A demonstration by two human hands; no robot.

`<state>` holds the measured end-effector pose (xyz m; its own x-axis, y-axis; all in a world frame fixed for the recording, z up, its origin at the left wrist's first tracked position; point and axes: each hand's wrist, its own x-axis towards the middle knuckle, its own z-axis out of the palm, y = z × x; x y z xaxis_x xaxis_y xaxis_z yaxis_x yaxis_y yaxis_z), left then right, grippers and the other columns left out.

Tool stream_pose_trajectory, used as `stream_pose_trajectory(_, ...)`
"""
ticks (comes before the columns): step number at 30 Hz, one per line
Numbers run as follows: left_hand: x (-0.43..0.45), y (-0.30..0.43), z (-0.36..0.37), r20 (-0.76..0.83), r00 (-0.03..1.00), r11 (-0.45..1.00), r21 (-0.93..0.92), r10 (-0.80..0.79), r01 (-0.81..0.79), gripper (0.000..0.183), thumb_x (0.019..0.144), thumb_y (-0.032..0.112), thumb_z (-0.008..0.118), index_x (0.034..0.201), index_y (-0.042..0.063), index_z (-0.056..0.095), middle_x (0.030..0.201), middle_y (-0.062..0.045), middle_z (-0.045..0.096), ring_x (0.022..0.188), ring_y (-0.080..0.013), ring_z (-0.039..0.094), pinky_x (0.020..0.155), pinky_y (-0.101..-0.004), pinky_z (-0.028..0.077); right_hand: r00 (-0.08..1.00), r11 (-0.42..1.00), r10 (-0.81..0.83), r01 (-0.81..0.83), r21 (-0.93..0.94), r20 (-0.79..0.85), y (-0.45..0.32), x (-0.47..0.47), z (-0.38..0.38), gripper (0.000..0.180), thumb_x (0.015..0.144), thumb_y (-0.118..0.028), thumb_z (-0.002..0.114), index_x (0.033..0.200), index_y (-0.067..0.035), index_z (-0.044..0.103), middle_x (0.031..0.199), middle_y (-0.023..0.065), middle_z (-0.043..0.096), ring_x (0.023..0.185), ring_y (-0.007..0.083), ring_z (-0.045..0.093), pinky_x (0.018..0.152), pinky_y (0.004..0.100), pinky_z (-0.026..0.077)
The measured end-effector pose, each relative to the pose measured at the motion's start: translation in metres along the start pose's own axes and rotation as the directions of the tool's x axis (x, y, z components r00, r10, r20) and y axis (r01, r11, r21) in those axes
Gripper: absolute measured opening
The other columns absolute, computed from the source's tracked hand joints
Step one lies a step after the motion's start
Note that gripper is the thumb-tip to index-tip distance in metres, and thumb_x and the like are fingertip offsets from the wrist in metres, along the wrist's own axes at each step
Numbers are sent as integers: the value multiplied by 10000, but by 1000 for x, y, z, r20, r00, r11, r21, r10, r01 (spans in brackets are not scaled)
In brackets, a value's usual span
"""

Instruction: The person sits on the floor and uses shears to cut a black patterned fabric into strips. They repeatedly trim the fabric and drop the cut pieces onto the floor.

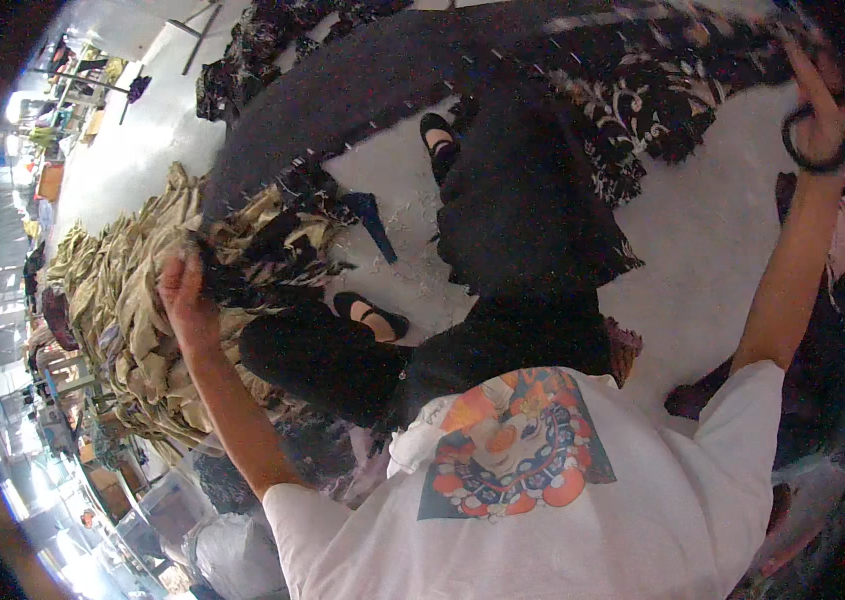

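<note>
My arms are spread wide over a long dark cloth (pixel 362 82) that stretches across the upper part of the view. At the left, my left hand (pixel 186 281) is closed on the dark cloth's edge, above a heap of tan fabric (pixel 137 337). My right hand (pixel 820 127), with a dark ring-shaped band at the wrist, is raised at the far upper right, near the cloth's other end; blur hides whether its fingers hold the cloth. Dark fabric with a pale scroll pattern (pixel 632 112) hangs or lies along the cloth's lower edge.
A dark blue strip (pixel 374 225) and scattered pale scraps lie on the light floor between my black shoes (pixel 370 316). More dark fabric (pixel 242 60) lies at upper left. A white bag (pixel 235 555) stands at lower left, and dark and pink cloth (pixel 842 240) lies at the right.
</note>
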<state>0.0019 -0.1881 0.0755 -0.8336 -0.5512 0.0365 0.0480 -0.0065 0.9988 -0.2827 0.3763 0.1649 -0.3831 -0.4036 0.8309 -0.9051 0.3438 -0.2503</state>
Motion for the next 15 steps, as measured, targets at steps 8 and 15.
stream_pose_trajectory(8,-60,-93,54,248,890,857,456,-382,240,172,800,69,613,949,-18,624,835,26,592,759,-57,513,676,-206,407,725,598,638,-679,425,260,-30,-176,-9,243,803,-80,612,1010,-41,493,968,180,621,828,182,585,768,303,455)
stream_pose_trajectory(15,-76,-99,64,393,760,754,629,-518,189,141,796,99,630,877,-17,633,713,3,578,697,-49,484,620,-209,399,423,492,860,-835,-246,286,-38,-289,23,210,773,-81,638,961,-38,553,816,38,588,696,119,531,653,265,437)
